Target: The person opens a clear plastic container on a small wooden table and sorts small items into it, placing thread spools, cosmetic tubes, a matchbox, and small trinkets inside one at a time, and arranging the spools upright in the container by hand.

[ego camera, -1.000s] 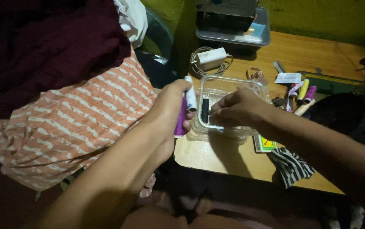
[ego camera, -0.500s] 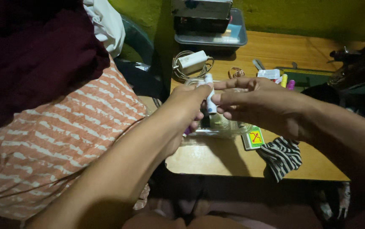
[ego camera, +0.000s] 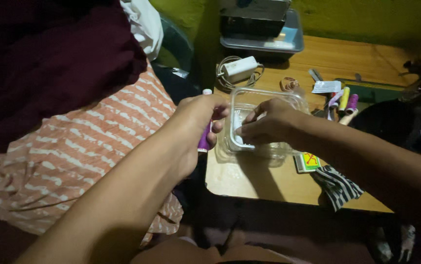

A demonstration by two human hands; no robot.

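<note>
My left hand (ego camera: 195, 122) is closed around a purple thread spool (ego camera: 204, 139) with a white top, held upright at the left edge of a wooden table (ego camera: 279, 183). Right beside it stands a clear plastic container (ego camera: 249, 100). My right hand (ego camera: 269, 124) reaches into that container, fingertips pinched near its bottom left corner; what they pinch is too small to tell.
An orange-and-white striped cloth (ego camera: 73, 156) and a dark maroon cloth (ego camera: 49, 58) lie at the left. On the table are a white charger with cable (ego camera: 239, 68), several thread spools (ego camera: 345, 102), a small yellow-green box (ego camera: 309, 161), a striped fabric scrap (ego camera: 337, 188) and a metal tray (ego camera: 269, 41).
My two hands were together above the container half a second ago. Now the right hand has dropped into the container and the left holds the purple spool beside it.
</note>
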